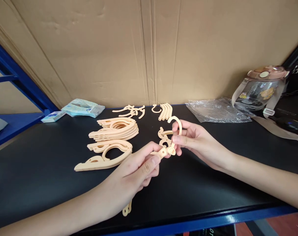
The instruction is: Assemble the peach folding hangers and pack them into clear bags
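My right hand (200, 141) pinches a cream plastic hanger hook (180, 126), its curve pointing up and its round eyelet end down. Between the thumb and fingers of my left hand (140, 168) is a cream hanger arm (163, 152), its holed end close beside the eyelet; whether they touch I cannot tell. Cream strip ends (127, 208) show below my left hand, perhaps of the same piece. Just behind my hands lie loose hanger parts (161, 132), partly hidden. To the left, folded hangers lie in a nearer stack (109, 164) and a farther stack (119, 134).
Along the back of the black table (200, 193) lie loose hooks (132, 111), several hanger arms (165, 111), a tissue pack (83, 108) and a clear plastic bag (217, 109). A strapped water bottle (259, 90) stands at right. Cardboard (102, 52) rises behind.
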A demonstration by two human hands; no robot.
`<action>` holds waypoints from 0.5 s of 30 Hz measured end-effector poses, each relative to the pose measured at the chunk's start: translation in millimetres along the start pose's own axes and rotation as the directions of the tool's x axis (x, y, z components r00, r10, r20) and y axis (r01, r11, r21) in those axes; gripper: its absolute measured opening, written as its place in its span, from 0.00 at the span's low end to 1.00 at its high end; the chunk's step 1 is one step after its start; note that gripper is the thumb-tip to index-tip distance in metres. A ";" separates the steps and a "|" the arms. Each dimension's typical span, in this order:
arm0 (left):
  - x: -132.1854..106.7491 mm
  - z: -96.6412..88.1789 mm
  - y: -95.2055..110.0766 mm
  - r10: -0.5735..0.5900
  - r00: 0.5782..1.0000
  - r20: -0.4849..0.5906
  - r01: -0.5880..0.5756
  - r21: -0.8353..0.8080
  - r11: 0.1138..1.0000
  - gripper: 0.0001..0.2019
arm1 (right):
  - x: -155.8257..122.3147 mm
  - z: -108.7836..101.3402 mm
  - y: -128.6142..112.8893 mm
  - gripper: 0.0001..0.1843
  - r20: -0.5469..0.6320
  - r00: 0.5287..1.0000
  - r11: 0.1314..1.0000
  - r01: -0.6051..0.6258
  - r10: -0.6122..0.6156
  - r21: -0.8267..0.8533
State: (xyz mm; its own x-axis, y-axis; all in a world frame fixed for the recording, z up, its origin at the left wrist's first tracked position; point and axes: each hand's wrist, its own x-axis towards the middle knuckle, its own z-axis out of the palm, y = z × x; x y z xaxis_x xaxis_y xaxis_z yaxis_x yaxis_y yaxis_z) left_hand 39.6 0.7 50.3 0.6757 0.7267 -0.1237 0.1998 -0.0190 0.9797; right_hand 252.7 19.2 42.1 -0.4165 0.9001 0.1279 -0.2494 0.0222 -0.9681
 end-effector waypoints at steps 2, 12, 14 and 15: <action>-0.2 0.4 1.5 -0.064 0.998 0.024 0.065 -0.047 0.997 0.14 | 0.6 -0.2 2.9 0.12 0.009 1.000 1.000 -0.004 0.005 -0.004; 7.6 -0.4 -4.2 -0.088 0.996 0.021 0.087 0.034 0.996 0.15 | 1.5 -0.4 7.4 0.13 -0.031 1.000 0.997 -0.009 0.007 -0.077; 8.2 -0.4 -6.0 -0.084 0.996 0.015 0.083 0.057 0.995 0.15 | 1.2 1.9 8.3 0.14 -0.040 0.999 0.995 -0.015 0.011 -0.102; 8.2 -0.3 -6.3 -0.074 0.997 0.011 0.073 0.073 0.995 0.15 | 0.8 3.5 8.7 0.15 -0.049 0.999 0.993 -0.019 0.013 -0.113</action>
State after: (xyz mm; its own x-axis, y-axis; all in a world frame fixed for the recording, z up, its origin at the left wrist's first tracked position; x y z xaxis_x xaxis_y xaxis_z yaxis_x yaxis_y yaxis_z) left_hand 43.6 7.0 43.2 0.6667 0.7186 -0.1979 0.3002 -0.0159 0.9537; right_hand 247.2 18.6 34.5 -0.3762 0.9207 0.1041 -0.1409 0.0542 -0.9885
